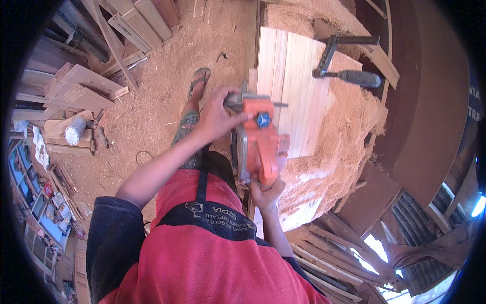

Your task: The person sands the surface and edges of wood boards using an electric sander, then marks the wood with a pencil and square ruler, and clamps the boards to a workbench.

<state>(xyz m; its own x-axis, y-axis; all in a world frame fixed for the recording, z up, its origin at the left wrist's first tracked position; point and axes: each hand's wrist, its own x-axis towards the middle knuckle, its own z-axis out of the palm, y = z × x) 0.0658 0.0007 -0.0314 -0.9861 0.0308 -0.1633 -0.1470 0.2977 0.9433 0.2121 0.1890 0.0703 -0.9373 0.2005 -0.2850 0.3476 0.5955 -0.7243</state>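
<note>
Orange power planer point(259, 147), 1: left grip point(217, 117) holding front, right grip point(268, 194) rear; pale panel point(301, 101), 1. Apparently planing; next needs level pressure.

Right fingers point(257, 192) partly hidden by orange planer point(265, 148); shelf items point(64, 212) too small to tell.

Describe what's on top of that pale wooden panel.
A dark clamp sits on the panel; wood shavings cover its right side, hiding what's beneath. The orange power tool overlaps its left edge, hiding any contact.
</note>
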